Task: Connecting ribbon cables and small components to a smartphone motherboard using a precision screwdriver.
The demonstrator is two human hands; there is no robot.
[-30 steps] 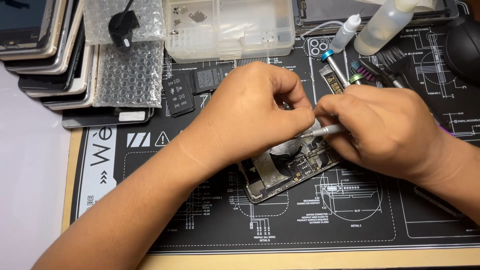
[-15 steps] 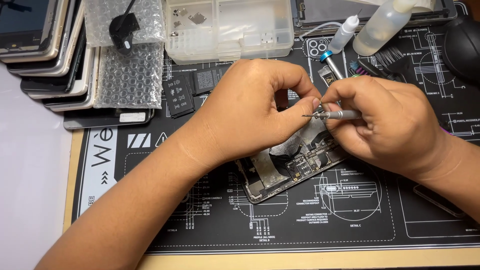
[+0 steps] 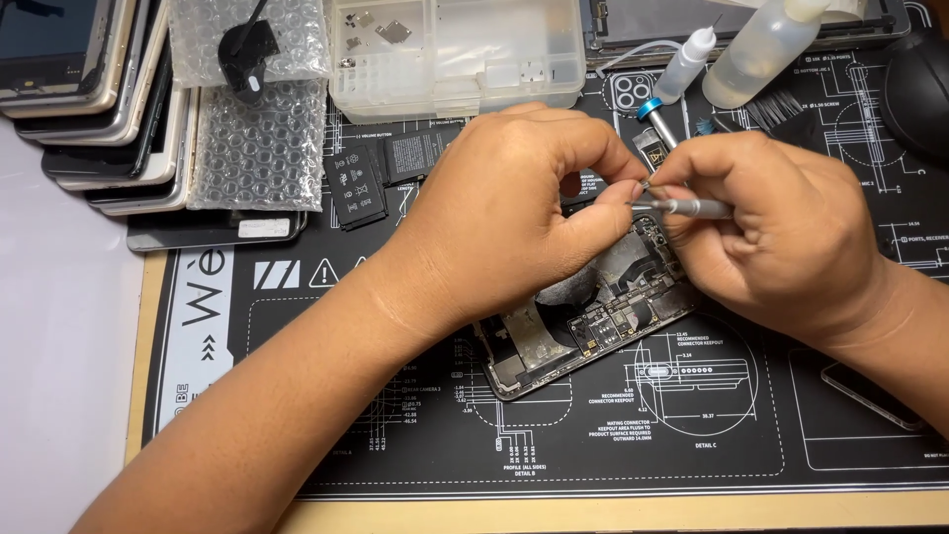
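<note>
My fingers: left thumb and forefinger (image 3: 621, 188) pinched together on something too small to tell, at the tip of the screwdriver (image 3: 692, 208); right fingers clamped round its slim grey metal shaft, held level.

Left hand (image 3: 514, 203): arched over the phone (image 3: 583, 321), wrist on the mat (image 3: 692, 435).

Right hand (image 3: 781, 232): above the phone's upper end.

Phone: opened, screen off, lying slantwise mid-mat under both my hands; metal frame, dark boards, dull shields, scuffed grey patches inside.

Mat: black, matte, printed with white line diagrams; pale wooden edge below.

Parts box (image 3: 455, 54): clear plastic, compartmented, top centre; holds small metal plates and tiny bits in its left cells, other cells unclear.

Bubble wrap (image 3: 259, 143): two clear sheets, top left; a black part (image 3: 242, 44) sits on the upper one.

Phones, stacked (image 3: 89, 109): far left, edges staggered, glass and metal.

Batteries (image 3: 381, 173): flat, black, beside the wrap.

Bottles (image 3: 761, 44): two, translucent plastic, one with a needle nozzle, top right.

Second driver (image 3: 657, 119): blue-collared, lying below the bottles.

Dark round object (image 3: 919, 89): right edge, kind unclear.

Change over the last second: the screwdriver has lifted from the phone's inside to my left fingertips, clear of the phone; the phone lies where it lay.
</note>
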